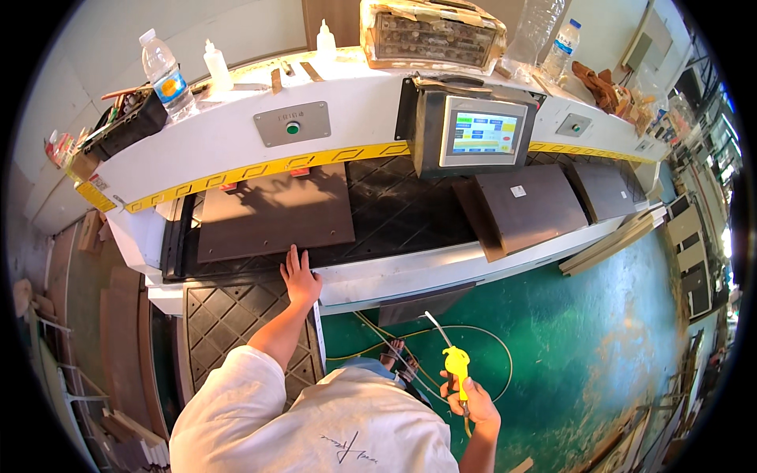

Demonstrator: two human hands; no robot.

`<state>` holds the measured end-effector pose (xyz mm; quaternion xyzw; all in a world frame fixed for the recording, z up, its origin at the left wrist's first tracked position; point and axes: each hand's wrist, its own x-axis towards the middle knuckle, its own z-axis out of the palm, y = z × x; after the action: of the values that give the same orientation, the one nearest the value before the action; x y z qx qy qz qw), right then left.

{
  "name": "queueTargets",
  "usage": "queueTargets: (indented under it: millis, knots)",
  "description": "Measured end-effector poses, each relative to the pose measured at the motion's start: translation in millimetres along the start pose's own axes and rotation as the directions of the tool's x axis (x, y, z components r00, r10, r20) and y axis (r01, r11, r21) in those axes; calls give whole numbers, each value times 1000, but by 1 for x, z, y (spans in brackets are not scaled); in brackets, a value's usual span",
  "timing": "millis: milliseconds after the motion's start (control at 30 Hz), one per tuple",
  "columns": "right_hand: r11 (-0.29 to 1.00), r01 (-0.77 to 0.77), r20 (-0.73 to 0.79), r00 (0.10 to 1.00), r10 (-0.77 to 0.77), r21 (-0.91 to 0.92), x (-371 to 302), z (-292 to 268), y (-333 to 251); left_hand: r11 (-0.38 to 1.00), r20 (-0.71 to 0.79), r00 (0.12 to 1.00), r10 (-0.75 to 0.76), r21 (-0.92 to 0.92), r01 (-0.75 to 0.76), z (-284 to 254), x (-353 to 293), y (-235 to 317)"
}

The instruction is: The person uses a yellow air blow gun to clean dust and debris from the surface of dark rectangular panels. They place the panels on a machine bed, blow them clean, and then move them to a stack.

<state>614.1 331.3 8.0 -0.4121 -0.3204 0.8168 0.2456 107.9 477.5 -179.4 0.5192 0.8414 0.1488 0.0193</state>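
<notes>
My right hand [475, 400] is wrapped round a yellow air blow gun [456, 363]. Its thin metal nozzle points up and away, toward the machine. A hose runs down from the gun's lower end. My left hand [300, 277] reaches forward with its fingers stretched out. The fingertips rest at the near edge of a flat brown panel [276, 213], which has small holes along that edge. That panel lies on the black ribbed machine bed [402, 197], its far side in shadow under the yellow-striped beam.
A touchscreen [482, 132] juts from the white beam. More brown panels [530, 201] lean at the right of the bed. A padded side table [229, 331] stands by my left arm. Hose [505, 343] loops over the green floor. Bottles [167, 79] line the beam's top.
</notes>
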Motion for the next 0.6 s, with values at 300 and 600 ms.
queueTargets:
  millis: [300,600]
  knots:
    - [1000,29,-112,993,-28,6,-7,6,-4,1000,2,1000,-2,1,2,0,0,1]
    - [999,-5,-177,984,-2,-39,-4,14,-5,1000,-5,1000,3,-14,-3,-2,-1,1]
